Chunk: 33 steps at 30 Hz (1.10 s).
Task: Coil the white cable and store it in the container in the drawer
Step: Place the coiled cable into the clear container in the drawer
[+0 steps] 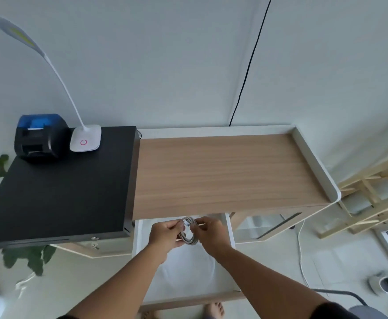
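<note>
My left hand [165, 233] and right hand [210, 233] both pinch the coiled white cable [188, 231] between them, above the open drawer [231, 238]. My fingers cover most of the coil, so its ends are hard to make out. The container [188, 270] below is a pale blur, partly hidden by my arms.

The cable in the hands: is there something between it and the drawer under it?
Nothing visible. Both hands, left and right, hold the coiled cable directly above the open drawer. Below the coil only the pale drawer interior shows. A separate container in it cannot be made out clearly.
</note>
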{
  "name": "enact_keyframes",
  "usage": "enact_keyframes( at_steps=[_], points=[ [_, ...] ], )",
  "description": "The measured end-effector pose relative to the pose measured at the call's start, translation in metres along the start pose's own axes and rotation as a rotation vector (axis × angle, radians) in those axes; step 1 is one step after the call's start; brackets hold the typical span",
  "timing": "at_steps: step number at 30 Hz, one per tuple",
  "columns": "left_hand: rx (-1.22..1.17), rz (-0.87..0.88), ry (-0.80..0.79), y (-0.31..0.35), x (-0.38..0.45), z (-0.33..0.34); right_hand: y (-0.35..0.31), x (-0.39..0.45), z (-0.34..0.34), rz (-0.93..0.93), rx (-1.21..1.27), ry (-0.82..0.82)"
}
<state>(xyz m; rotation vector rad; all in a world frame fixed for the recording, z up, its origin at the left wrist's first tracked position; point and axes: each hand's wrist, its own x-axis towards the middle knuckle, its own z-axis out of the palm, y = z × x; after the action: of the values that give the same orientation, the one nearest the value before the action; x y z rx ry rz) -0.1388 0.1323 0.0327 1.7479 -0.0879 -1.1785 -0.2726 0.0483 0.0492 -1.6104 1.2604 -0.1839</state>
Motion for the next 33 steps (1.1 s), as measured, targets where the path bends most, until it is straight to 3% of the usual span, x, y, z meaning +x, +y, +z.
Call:
enact_keyframes(
  at_steps=[8, 17, 24, 33],
  points=[
    [0.083, -0.046, 0.047, -0.042, 0.013, -0.001, 0.039, 0.005, 0.024, 0.072, -0.012, -0.018],
    [0.177, -0.118, 0.221, -0.096, 0.023, 0.015, 0.081, 0.012, 0.051, 0.185, -0.037, -0.041],
    [0.204, -0.214, 0.208, -0.114, 0.028, 0.021, 0.099, 0.018, 0.069, 0.205, -0.180, -0.044],
    [0.563, -0.068, 0.224, -0.126, 0.042, 0.034, 0.115, 0.025, 0.083, 0.229, -0.420, -0.088]
  ],
)
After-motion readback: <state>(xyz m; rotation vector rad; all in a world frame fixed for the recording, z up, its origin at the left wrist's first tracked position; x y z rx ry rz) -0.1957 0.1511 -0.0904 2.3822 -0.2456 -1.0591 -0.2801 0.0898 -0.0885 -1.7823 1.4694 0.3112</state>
